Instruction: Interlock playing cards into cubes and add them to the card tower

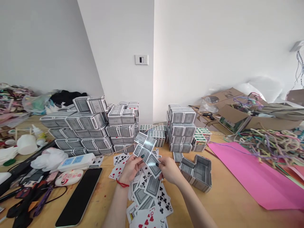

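Note:
Between my two hands is a piece made of joined playing cards [145, 151], its grey patterned backs facing up. My left hand [133, 166], with a red string bracelet at the wrist, pinches its left side. On its lower right edge my right hand [167, 168] has thumb and fingers closed. Under the hands lies a loose pile of playing cards [152, 186], some face up and some face down. To the right of my right hand stands an open box folded from cards [198, 172], with a low notch in its near-left part.
Stacked card boxes [87, 126] rise at the back left, with another stack [181, 126] right of centre. A black phone [80, 196], a power strip [76, 162] and scissors lie at left. Pink paper [251, 174], tangled yarn [263, 144] and a cardboard box [261, 125] occupy the right.

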{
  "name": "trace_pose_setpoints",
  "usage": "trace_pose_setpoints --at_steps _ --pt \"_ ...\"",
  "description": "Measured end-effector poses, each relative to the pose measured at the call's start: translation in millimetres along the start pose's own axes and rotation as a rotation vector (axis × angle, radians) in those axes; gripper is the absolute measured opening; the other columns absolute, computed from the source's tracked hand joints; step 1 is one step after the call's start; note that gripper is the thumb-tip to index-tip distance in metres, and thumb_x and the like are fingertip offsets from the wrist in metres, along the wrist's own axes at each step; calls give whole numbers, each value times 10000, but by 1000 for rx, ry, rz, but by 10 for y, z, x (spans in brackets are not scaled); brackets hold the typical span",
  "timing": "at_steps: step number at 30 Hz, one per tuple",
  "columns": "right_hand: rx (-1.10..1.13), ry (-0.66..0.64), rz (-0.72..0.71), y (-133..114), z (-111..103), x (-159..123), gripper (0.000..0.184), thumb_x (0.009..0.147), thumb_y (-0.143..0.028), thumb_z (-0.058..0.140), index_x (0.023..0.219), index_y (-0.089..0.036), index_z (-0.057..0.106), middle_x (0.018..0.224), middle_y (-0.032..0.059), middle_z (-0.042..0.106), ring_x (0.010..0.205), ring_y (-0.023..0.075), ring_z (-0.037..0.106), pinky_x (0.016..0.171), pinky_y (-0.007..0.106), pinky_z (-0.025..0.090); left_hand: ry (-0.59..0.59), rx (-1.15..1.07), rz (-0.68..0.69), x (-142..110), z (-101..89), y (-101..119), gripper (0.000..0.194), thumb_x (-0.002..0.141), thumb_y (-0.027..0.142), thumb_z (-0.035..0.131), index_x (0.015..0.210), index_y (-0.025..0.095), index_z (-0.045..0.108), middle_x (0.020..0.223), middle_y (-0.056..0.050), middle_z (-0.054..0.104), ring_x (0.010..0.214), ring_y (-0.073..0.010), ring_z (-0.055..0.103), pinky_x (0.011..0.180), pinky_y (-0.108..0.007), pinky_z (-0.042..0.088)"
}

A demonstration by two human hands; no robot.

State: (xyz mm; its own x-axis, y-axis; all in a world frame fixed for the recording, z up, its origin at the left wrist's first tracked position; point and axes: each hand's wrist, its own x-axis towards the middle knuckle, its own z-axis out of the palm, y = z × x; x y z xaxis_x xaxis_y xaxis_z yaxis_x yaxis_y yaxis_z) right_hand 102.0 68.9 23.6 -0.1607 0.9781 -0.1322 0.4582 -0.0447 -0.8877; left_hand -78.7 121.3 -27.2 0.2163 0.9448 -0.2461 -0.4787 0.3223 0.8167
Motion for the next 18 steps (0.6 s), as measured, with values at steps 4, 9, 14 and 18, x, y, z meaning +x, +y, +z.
trace_pose_setpoints --at_steps 4,9,14,18 --pt "8 -12 21 36 3 6 198 715 -128 369 541 -193 437 347 -44 443 341 137 542 321 170 342 41 1 0 16 -13 -21 151 667 57 626 713 156 522 716 -10 634 641 -118 623 622 -243 540" --pt "24 -38 2 -2 -33 -20 209 694 -115 356 521 -190 447 381 -28 499 332 129 528 342 186 373 75 19 -4 -2 14 -15 177 668 45 621 657 161 488 628 16 599 576 -98 597 605 -239 541" --pt "38 -53 17 -41 -63 -46 219 681 -119 360 486 -195 424 345 -36 468 346 138 540 373 198 401 57 62 -11 -45 53 12 142 678 58 617 699 154 514 736 -27 647 657 -128 627 616 -238 535" --pt "15 -59 13 -12 -74 -42 227 662 -109 362 457 -195 409 331 -36 456 342 138 537 376 200 393 39 103 -36 -48 63 4 154 657 56 640 676 148 518 677 -17 639 588 -113 612 571 -216 520"
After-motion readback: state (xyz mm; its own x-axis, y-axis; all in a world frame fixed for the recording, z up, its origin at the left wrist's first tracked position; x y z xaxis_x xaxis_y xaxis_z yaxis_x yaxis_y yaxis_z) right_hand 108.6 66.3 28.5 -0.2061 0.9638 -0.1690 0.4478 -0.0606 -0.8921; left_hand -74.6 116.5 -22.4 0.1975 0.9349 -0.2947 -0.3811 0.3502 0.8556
